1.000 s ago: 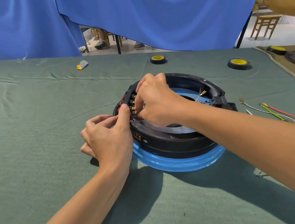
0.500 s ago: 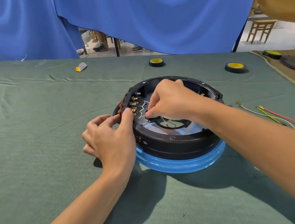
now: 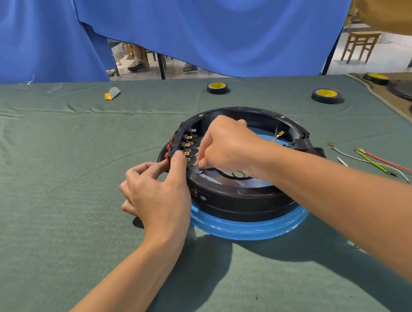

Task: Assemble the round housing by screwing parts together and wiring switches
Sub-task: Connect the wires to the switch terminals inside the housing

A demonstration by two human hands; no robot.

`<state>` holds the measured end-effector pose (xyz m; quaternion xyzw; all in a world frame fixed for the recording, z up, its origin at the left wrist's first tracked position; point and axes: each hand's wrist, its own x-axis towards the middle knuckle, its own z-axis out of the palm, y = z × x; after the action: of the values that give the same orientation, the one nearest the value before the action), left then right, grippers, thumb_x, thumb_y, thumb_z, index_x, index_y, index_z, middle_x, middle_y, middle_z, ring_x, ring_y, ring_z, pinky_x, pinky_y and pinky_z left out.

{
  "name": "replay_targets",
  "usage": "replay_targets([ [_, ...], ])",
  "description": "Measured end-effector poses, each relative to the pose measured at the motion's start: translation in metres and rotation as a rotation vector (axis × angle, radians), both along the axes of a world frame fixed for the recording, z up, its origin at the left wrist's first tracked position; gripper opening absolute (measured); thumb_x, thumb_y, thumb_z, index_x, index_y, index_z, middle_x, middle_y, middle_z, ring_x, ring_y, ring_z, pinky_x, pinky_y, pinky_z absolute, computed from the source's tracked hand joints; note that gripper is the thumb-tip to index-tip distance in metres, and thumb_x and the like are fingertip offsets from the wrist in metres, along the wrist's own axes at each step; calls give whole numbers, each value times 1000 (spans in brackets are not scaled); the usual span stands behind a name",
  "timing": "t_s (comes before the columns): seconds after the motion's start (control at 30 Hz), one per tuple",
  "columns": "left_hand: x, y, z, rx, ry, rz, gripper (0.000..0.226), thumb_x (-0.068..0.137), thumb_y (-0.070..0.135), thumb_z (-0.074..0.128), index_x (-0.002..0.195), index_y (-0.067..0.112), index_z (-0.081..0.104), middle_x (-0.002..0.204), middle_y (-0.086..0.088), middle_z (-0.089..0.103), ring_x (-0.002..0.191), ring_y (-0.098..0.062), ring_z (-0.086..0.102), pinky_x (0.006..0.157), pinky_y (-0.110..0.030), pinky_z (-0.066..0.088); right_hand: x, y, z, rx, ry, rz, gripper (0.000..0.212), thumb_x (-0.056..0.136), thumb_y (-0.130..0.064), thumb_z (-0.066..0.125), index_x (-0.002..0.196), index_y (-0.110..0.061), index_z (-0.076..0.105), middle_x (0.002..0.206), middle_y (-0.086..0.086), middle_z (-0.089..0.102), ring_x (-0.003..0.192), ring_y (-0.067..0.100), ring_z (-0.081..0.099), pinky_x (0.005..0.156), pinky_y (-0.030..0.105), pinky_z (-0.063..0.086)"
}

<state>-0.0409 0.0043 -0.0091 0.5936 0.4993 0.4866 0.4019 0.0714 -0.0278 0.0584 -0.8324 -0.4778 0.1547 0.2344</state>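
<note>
Wiring the switches, housing mid-table.

The housing sits on a blue ring on the green cloth, just in front of the person. The left hand pinches its left wall at the switches, thumb on top and fingers curled outside. The right hand reaches inside with its fingers curled tight, the tips pinching what looks like a thin wire by the lowest tabs (the grip itself is mostly hidden). The housing looks like stiff, light plastic that could slide or rock on the ring, so the wall beside the switches is the place to brace it. The tabs look thin and bendable. The wire is limp, so it is best held at its metal end and pushed on straight. Spare wires lie well apart to the right.
</note>
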Motion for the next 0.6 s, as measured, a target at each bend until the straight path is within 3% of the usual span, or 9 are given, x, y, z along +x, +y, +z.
replay_targets([
  [0.13, 3, 2, -1, -8, 95, 0, 20, 88, 48, 58, 74, 33, 54, 108, 9, 44, 112, -6, 29, 95, -28, 13, 3, -6, 0, 10, 54, 56, 16, 89, -27, 68, 97, -15, 76, 110, 4, 66, 125, 28, 36, 94, 36, 30],
  [0.2, 3, 3, -1, 7, 115, 4, 17, 90, 45, 58, 84, 30, 57, 110, 8, 42, 121, -12, 30, 94, -28, 13, 8, -11, 2, 38, 45, 60, 15, 92, -28, 65, 97, -19, 76, 108, 0, 68, 120, 25, 45, 99, 36, 37],
  [0.27, 3, 3, -1, 47, 118, 2, 17, 91, 41, 58, 101, 27, 58, 114, 7, 44, 125, -15, 30, 93, -26, 12, 16, -16, 7, 90, 23, 36, 13, 93, -21, 62, 97, -21, 74, 97, -5, 67, 105, 18, 55, 78, 26, 46],
  [0.33, 2, 4, 1, 141, 119, -27, 31, 92, 36, 57, 121, 24, 56, 123, 6, 48, 128, -15, 31, 94, -24, 13, 27, -21, 12, 135, -89, 12, 17, 93, -13, 58, 99, -19, 73, 88, -5, 64, 92, 16, 57, 65, 21, 42],
  [0.4, 0, 4, 6, 252, 110, -90, 45, 89, 32, 51, 132, 20, 53, 132, 7, 49, 131, -14, 32, 99, -25, 18, 41, -28, 17, 152, -245, 4, 19, 93, -11, 56, 101, -17, 72, 91, -1, 65, 90, 17, 58, 73, 25, 44],
  [0.5, -1, 5, 10, 365, 102, -185, 50, 87, 20, 47, 137, 15, 52, 145, 4, 47, 136, -13, 30, 113, -35, 24, 56, -41, 18, 79, -402, 41, 13, 92, -21, 60, 98, -19, 72, 97, 3, 70, 90, 22, 61, 79, 34, 50],
  [0.6, -1, 4, 11, 437, 119, -198, 53, 82, 15, 41, 133, 14, 57, 146, 6, 47, 135, -12, 32, 108, -26, 21, 61, -52, 11, -132, -599, 122, 19, 91, -38, 62, 103, -25, 69, 100, -2, 68, 92, 21, 57, 80, 34, 40],
])
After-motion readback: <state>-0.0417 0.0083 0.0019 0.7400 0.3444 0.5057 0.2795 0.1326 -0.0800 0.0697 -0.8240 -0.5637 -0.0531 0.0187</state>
